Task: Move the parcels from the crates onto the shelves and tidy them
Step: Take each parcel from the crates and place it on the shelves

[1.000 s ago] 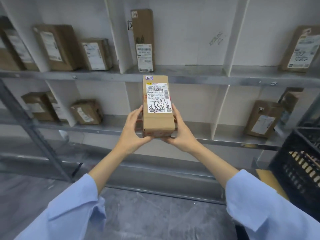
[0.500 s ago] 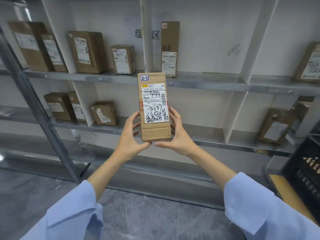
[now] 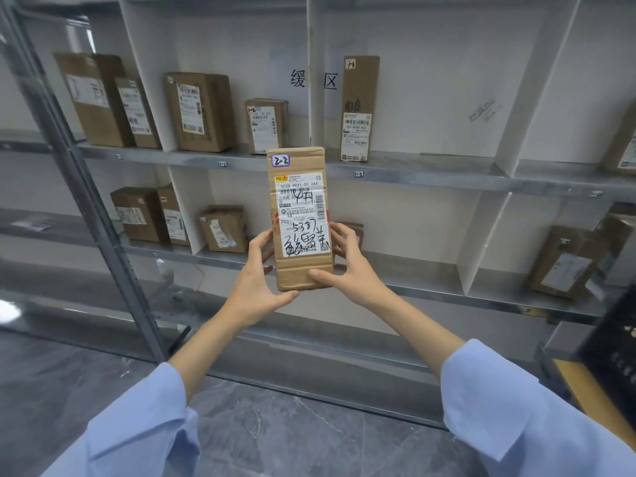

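Head view: a tall parcel marked 2-2 is held upright in both hands, short of the lower shelf.

Nearest, the left hand cups the parcel at its lower left corner with the thumb under the bottom edge. The right hand grips the lower right side with the thumb flat on the front. The parcel hangs in the air and touches no shelf. Gripped only low down, the tall box could tip or slip if either thumb slackens. Beyond it, the lower shelf and the upper shelf edge bound the bay, and the parcel's top may catch that upper edge if it goes in upright. A small box stands just behind the right fingers and could be knocked. Open room runs rightward to the white divider.
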`<state>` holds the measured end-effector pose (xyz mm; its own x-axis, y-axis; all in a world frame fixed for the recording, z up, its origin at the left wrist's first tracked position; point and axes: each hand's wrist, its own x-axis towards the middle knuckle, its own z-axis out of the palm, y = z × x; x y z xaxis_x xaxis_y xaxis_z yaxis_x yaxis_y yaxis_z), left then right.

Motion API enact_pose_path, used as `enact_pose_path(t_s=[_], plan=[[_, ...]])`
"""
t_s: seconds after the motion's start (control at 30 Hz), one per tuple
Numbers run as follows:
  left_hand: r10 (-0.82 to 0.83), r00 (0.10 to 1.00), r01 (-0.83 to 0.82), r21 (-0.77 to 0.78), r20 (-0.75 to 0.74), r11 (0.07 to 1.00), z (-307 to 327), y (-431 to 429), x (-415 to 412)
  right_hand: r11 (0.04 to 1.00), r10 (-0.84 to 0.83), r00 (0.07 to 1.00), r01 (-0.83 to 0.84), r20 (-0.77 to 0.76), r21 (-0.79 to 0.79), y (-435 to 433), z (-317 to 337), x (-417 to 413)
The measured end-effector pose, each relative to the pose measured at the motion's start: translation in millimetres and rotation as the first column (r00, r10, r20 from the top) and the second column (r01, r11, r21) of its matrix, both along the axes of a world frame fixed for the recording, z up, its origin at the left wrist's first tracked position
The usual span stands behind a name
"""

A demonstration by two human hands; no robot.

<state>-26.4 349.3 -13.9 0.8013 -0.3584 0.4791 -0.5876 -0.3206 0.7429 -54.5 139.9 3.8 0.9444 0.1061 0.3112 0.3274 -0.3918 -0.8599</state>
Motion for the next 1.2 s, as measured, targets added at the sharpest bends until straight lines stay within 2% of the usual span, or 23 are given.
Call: enact_pose_path(t_s=[0.13, 0.3, 0.53, 0.87, 1.2], plan=[[0.057, 0.998, -0.057, 0.031, 0.003, 0.998, -5, 4, 9, 1.000, -0.008, 1.000, 0.008, -0.003, -0.026, 5, -6, 14], [0.144, 0.985, -0.157, 0.155, 0.093, 0.975, -18, 8, 29, 0.998, -0.044, 0.999, 0.043, -0.011, -0.054, 14, -17, 46], [0.231, 0.970, -0.242, 0.185, 0.080, 0.952, -42, 23, 79, 0.999, -0.019, 0.999, 0.017, -0.037, -0.036, 32, -41, 110], [0.354, 0.934, -0.343, 0.170, -0.040, 0.924, -67, 44, 187, 0.994, 0.097, 0.989, -0.090, -0.113, 0.059, 53, -68, 233], [0.345, 0.923, -0.308, 0.211, -0.170, 0.928, -95, 56, 281, 0.995, -0.019, 0.990, 0.033, -0.143, 0.095, 73, -114, 323]])
